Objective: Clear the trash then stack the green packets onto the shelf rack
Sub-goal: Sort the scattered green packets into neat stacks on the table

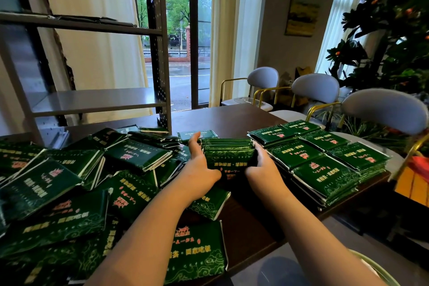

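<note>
Hands: left hand (200, 166) and right hand (262, 165) squeeze stacked green packets (228, 154) end to end, probably to lift them together | place: front-right of shelf rack (99, 100)

Grey chairs (315, 87), perhaps fruiting plant (394, 30)

Daylit window (178, 30), cream curtains (225, 30), grey chairs (315, 87), plant (394, 30).

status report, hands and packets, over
Hands: left hand and right hand both grip bundle of green packets. Bundle not yet on shelf rack. In the way: loose pile before the rack.
</note>
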{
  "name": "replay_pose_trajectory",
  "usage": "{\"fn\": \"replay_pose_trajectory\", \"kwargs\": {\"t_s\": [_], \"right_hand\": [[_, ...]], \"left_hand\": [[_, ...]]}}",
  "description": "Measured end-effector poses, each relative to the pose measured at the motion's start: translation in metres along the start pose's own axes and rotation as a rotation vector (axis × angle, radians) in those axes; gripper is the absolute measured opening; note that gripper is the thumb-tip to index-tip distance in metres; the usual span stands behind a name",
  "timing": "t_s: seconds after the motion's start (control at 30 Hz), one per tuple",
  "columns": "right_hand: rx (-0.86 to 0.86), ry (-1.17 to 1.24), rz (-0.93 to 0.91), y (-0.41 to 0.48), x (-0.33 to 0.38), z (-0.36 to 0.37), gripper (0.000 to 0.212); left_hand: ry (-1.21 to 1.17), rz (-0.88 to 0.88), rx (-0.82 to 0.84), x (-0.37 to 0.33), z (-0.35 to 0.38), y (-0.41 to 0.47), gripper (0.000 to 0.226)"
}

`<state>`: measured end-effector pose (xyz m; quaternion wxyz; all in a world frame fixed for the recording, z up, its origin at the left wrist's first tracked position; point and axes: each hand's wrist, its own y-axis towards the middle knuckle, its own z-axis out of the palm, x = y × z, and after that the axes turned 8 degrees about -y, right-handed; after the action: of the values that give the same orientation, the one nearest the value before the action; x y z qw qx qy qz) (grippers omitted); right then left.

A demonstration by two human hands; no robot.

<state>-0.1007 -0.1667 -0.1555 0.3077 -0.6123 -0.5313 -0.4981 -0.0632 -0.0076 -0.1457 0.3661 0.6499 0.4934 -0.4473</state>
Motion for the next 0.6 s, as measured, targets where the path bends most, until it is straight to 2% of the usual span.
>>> {"fn": "replay_pose_trajectory", "kwargs": {"t_s": [0.13, 0.27, 0.37, 0.47, 0.6], "right_hand": [[-0.141, -0.086, 0.005, 0.0022, -0.0043, 0.0002, 0.072], [-0.272, -0.054, -0.072, -0.0027, -0.0027, 0.0002, 0.042], [-0.362, -0.182, -0.095, -0.0039, -0.0050, 0.0031, 0.027], [-0.420, -0.310, -0.113, -0.0042, -0.0044, 0.0049, 0.014], [-0.426, -0.483, -0.123, -0.0027, -0.0059, 0.0070, 0.015]], "left_hand": [[-0.035, -0.008, -0.001, 0.0032, 0.0003, 0.0038, 0.102], [-0.079, -0.025, -0.055, 0.0034, -0.0023, 0.0074, 0.089], [0.013, -0.026, -0.057, 0.0027, -0.0016, 0.0080, 0.077], [0.076, -0.037, -0.061, -0.0010, -0.0026, 0.0067, 0.078], [0.128, -0.065, -0.073, -0.0040, -0.0046, 0.0073, 0.071]]}}
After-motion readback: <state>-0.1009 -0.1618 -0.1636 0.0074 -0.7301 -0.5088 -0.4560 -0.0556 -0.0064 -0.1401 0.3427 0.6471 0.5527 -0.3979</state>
